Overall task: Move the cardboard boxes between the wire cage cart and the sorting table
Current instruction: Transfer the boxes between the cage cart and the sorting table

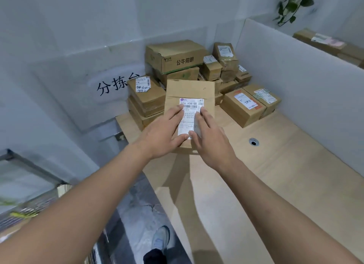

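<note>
The wire cage cart (29, 208) is showing only as a blurred corner, cut off at the frame's edge, left of the flat cardboard box (190, 89) and nearer the camera. The box's near end is lying hidden under the hands, so I cannot tell whether it is touching the sorting table (275, 175) beneath it. Much of the small print on the box's shipping label (190, 105) is covered or too fine to read.

One flat box is being handled, and it is carrying one label. More than ten other boxes are piling up behind and beside it. They are overlapping, so an exact count is not possible. The largest box (175, 54) is sitting on top of the pile behind it. Two labelled boxes (242, 106) are standing side by side to its right.

The flat box's long axis is running away from the person, with the label's top line at the far end.

The left hand (165, 129) and right hand (210, 137) are both lying flat on the label, fingers straight, gripping nothing.
</note>
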Tool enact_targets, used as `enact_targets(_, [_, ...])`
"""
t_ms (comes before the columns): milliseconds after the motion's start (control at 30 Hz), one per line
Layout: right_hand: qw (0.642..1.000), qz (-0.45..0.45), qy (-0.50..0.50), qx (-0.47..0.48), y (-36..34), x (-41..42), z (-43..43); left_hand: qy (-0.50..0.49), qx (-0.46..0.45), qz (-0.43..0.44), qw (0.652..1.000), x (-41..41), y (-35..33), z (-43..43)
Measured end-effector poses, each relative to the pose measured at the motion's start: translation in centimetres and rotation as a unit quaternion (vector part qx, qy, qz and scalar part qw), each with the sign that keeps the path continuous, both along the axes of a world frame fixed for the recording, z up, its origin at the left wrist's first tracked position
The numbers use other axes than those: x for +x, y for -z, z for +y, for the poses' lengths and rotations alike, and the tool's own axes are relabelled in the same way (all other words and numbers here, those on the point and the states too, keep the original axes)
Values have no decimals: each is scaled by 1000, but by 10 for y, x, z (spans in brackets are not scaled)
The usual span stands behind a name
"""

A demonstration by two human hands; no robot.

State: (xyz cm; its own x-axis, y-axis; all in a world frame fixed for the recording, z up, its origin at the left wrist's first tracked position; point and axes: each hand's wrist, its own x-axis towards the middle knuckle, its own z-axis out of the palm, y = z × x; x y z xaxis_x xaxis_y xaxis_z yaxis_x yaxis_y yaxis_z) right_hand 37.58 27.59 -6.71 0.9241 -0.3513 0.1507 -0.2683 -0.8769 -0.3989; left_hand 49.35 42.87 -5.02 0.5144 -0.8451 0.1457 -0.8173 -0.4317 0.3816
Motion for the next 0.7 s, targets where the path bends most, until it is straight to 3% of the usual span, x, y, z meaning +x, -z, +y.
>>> enact_targets(700, [946,22,-322,-26,2,5,263,-320,1,-10,947,-111,4,306])
